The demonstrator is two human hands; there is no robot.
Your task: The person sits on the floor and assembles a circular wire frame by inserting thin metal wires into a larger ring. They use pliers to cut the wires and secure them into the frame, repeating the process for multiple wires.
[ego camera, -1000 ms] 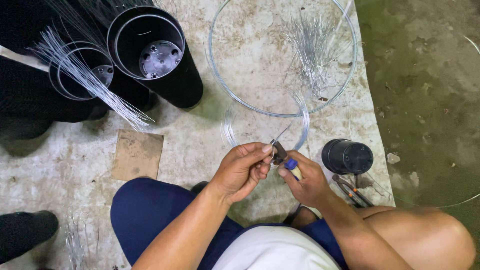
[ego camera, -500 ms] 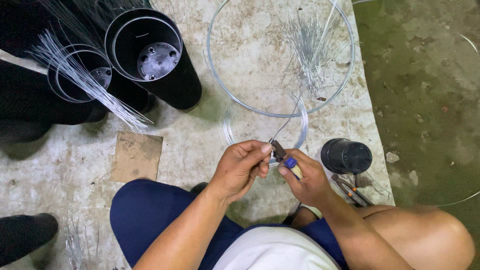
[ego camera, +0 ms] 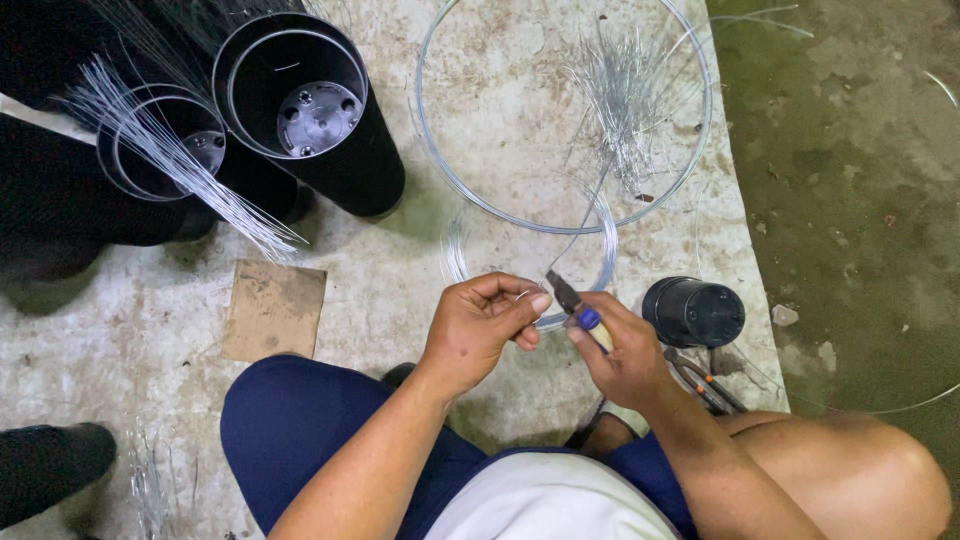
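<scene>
Left hand (ego camera: 480, 325) pinching small clear wire ring (ego camera: 530, 262) over the concrete floor (ego camera: 400, 300); right hand (ego camera: 622, 350) clenched around blue-handled pliers (ego camera: 575, 308). Best twisted with jaws square on the joint, ring held steady

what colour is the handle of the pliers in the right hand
Blue, with a pale yellowish part lower down, on the pliers in the right hand; seen in the head view.

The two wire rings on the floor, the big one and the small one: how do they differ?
The big wire ring lies farther from the person and encircles a heap of short wire pieces; the small wire ring is much narrower and lies nearer. The left hand and right hand, which grips pliers, are at the small ring's near edge; the big ring is untouched. Both are thin, round and silvery.
</scene>
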